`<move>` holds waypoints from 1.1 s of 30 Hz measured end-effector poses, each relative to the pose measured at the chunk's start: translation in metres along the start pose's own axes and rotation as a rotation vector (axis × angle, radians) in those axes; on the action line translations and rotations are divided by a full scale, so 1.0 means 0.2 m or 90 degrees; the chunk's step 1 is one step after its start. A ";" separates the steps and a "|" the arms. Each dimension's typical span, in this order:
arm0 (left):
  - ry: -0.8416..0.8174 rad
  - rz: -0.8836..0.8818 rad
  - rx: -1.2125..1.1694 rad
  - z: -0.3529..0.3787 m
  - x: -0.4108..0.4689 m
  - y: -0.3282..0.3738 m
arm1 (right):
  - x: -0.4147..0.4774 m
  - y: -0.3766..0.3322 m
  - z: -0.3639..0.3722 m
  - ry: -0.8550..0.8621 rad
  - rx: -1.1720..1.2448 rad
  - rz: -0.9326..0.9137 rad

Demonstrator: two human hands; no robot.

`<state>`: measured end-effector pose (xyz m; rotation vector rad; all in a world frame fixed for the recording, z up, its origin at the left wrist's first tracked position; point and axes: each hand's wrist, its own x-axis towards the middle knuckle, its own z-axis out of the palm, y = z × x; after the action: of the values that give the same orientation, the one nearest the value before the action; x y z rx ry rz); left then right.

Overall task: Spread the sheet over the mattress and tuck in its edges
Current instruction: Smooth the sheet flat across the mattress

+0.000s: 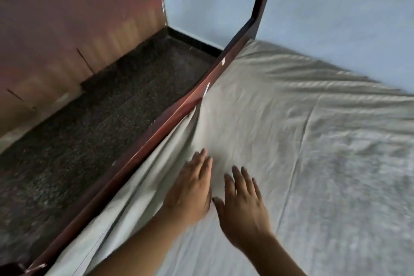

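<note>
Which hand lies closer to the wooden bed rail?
The left hand, flat on the sheet beside the rail; the right hand lies farther in.

The sheet [280, 123] hides the mattress; its left edge drops out of sight behind the bed rail [167, 124].

support: bed [233, 51] with red-brown wooden side rail [168, 120] | on it: pale creased sheet [280, 119] spread across the top | left edge: sheet bunched in long folds against the rail | beside bed: dark speckled floor [100, 119]
</note>
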<state>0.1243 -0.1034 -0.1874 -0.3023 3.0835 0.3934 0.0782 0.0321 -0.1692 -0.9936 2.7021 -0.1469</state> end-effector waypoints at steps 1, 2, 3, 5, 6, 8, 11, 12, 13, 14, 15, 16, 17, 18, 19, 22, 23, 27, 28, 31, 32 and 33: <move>-0.001 -0.015 0.011 0.01 0.03 -0.05 | 0.07 0.00 0.03 -0.002 0.013 -0.017; -0.001 -0.029 0.021 0.03 0.04 -0.10 | 0.13 -0.02 0.09 0.006 0.023 -0.028; 0.001 -0.043 0.028 0.05 0.05 -0.15 | 0.19 -0.03 0.14 0.020 0.027 -0.038; 0.002 -0.061 0.043 0.07 0.07 -0.23 | 0.29 -0.08 0.21 0.014 0.037 -0.051; 0.003 -0.076 0.053 0.08 0.06 -0.26 | 0.31 -0.11 0.23 0.003 0.030 -0.059; -0.008 -0.113 0.082 0.08 0.04 -0.31 | 0.33 -0.17 0.29 -0.004 -0.005 -0.070; -0.028 -0.140 0.098 0.08 -0.01 -0.33 | 0.31 -0.22 0.33 -0.012 -0.005 -0.077; -0.031 -0.149 0.094 0.07 -0.02 -0.33 | 0.30 -0.21 0.33 -0.015 0.003 -0.087; -0.031 -0.161 0.086 0.07 -0.03 -0.33 | 0.31 -0.20 0.32 -0.018 0.007 -0.100; -0.028 -0.174 0.078 0.06 -0.04 -0.31 | 0.31 -0.18 0.31 -0.019 0.014 -0.114; -0.019 -0.189 0.068 0.06 -0.06 -0.30 | 0.31 -0.16 0.29 -0.020 0.023 -0.130; -0.009 -0.209 0.057 0.05 -0.08 -0.29 | 0.32 -0.14 0.27 -0.021 0.037 -0.148; -0.006 -0.231 0.052 0.05 -0.11 -0.28 | 0.33 -0.13 0.25 -0.020 0.056 -0.170; -0.011 -0.247 0.053 0.05 -0.15 -0.28 | 0.35 -0.14 0.22 -0.018 0.074 -0.198; -0.025 -0.256 0.057 0.05 -0.19 -0.28 | 0.37 -0.16 0.20 -0.019 0.080 -0.232; -0.060 -0.273 0.057 0.06 -0.26 -0.31 | 0.45 -0.28 0.18 -0.061 0.026 -0.318; -0.063 -0.286 0.051 0.06 -0.25 -0.33 | 0.48 -0.32 0.18 -0.078 -0.001 -0.328; -0.071 -0.346 0.019 0.06 -0.19 -0.40 | 0.63 -0.46 0.18 -0.123 -0.100 -0.353; -0.064 -0.330 0.023 0.06 -0.19 -0.40 | 0.66 -0.48 0.17 -0.137 -0.125 -0.356; -0.022 -0.247 0.026 0.07 -0.25 -0.42 | 0.66 -0.55 0.16 -0.162 -0.177 -0.343; -0.030 -0.227 0.037 0.07 -0.29 -0.43 | 0.63 -0.57 0.16 -0.166 -0.176 -0.329; -0.045 -0.211 0.051 0.07 -0.33 -0.43 | 0.60 -0.58 0.17 -0.169 -0.166 -0.312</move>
<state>0.2060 -0.1699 -0.2192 -0.7634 2.8949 0.2613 0.0720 -0.1342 -0.2044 -1.6128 2.2297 0.2389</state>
